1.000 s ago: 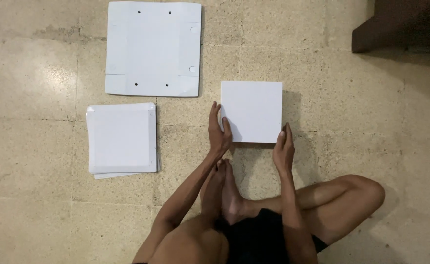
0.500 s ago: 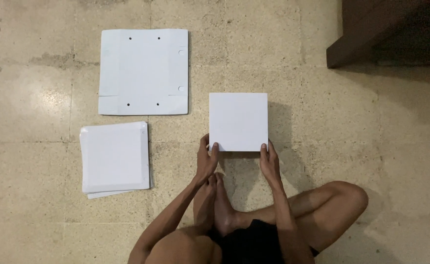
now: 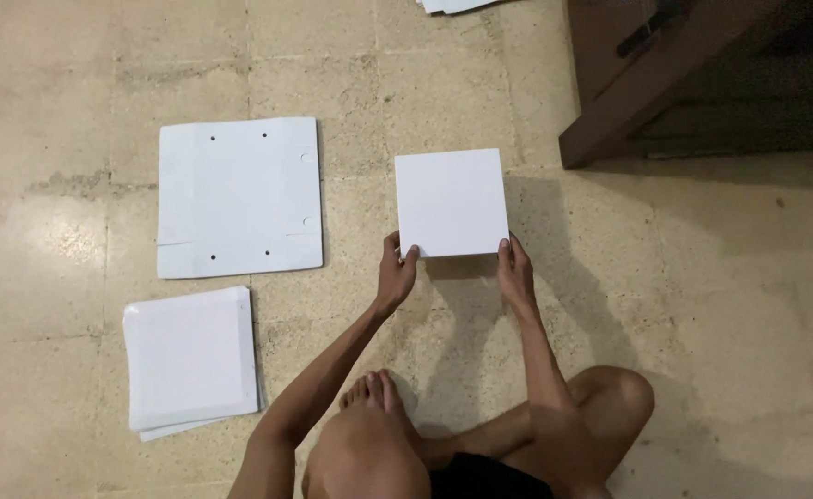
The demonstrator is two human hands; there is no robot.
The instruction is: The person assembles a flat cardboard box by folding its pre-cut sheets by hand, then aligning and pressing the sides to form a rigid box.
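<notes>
A person sits cross-legged on a tiled floor, seen from above, holding a white square box [image 3: 451, 201] by its near edge. The left hand [image 3: 394, 274] pinches the near-left corner, and the right hand [image 3: 515, 273] pinches the near-right corner — fingers closed on the card at both ends, thumbs on top. The box rests flat on the floor, stretching away from the two hands.

Well to the left of the grip, and a little farther from the person, lies a large flat white cardboard sheet [image 3: 238, 197] with small punched holes and short cuts along its edges — unfolded. Nearer the person, below that sheet and well left of the left hand, sits a neat stack of white square pieces [image 3: 191, 359]. Far beyond the grip to the right stands a dark wooden furniture leg [image 3: 628, 102].

Judging by the layout, one square piece appears shaped and in hand, one flat sheet waits unfolded, and the stack is untouched.
</notes>
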